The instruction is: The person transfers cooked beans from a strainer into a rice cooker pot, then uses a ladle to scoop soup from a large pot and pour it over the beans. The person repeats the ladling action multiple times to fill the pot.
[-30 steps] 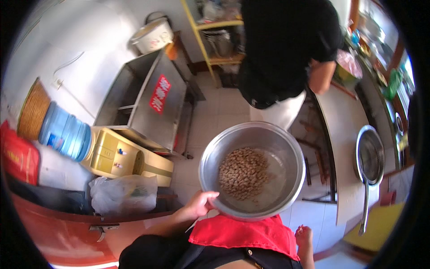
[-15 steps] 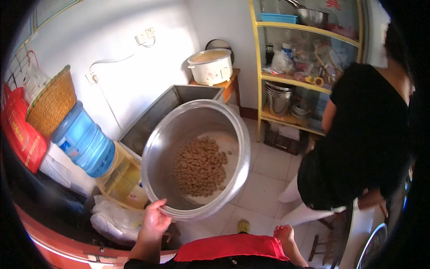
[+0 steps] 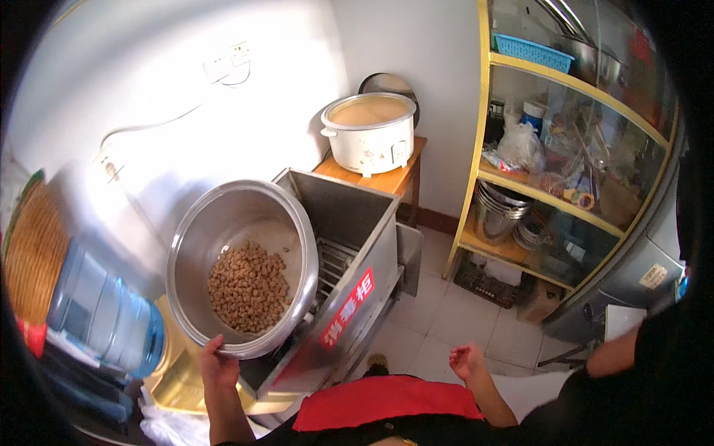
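Note:
My left hand (image 3: 217, 357) grips the near rim of a wide aluminium pot (image 3: 190, 245), which is tilted toward me over the left end of an open-topped stainless steel cabinet (image 3: 387, 241) with a red label and a rack inside. A pile of small brown pieces (image 3: 248, 286), perhaps beans or nuts, lies on the pot's bottom. My right hand (image 3: 466, 363) is raised in front of me to the right of the red cloth (image 3: 387, 405) at my waist, empty, with loosely curled fingers apart.
A white electric cooker (image 3: 368, 141) stands on a wooden table behind the cabinet. Left are a water bottle (image 3: 97, 305) and woven basket (image 3: 30, 249). Right are a yellow-framed shelf unit (image 3: 483, 67) and a grey appliance (image 3: 643, 275). Another person's arm (image 3: 613, 353) shows at lower right.
The pot has moved left with my left hand, over the steel cabinet. My view has turned toward the left wall. The other person has mostly left the view at lower right.

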Action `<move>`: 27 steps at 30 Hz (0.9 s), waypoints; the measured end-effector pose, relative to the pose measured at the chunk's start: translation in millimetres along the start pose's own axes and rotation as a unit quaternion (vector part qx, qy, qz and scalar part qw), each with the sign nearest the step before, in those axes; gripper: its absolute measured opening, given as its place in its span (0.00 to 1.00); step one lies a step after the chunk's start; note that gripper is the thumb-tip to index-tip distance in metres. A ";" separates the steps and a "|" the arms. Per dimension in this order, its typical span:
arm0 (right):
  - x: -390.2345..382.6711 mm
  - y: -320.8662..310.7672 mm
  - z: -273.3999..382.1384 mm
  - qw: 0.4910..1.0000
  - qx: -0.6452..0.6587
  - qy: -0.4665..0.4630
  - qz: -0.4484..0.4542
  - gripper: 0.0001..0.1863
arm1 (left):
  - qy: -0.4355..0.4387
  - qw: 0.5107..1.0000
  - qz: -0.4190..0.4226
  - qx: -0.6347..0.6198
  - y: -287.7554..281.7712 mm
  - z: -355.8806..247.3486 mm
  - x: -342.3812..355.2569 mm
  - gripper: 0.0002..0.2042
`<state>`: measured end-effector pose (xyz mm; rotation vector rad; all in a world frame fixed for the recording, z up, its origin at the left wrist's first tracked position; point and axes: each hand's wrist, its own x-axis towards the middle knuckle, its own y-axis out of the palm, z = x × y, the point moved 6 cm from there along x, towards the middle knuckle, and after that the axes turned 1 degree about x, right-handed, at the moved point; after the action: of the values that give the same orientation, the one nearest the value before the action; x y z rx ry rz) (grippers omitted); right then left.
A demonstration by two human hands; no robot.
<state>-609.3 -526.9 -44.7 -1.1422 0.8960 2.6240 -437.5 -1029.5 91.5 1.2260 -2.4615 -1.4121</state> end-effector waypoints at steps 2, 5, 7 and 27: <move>11.3 15.0 25.4 1.000 0.023 -0.003 -0.018 0.07 | -0.003 1.000 -0.016 0.001 13.8 20.3 32.5 0.14; 44.5 23.4 60.7 0.997 0.068 -0.022 -0.034 0.07 | -0.034 0.999 0.002 -0.010 49.2 49.6 91.4 0.14; 72.1 38.4 66.7 0.995 0.094 -0.017 -0.041 0.08 | -0.052 0.998 -0.033 0.007 65.7 56.1 124.0 0.14; 319.5 163.0 228.0 0.992 -0.017 0.073 -0.097 0.08 | 0.009 0.977 -0.211 -0.019 157.3 177.8 269.4 0.21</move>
<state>-1032.0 -560.9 -72.5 -1.3688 0.7259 2.4340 -789.0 -1037.8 18.9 1.8218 -2.2358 -1.5097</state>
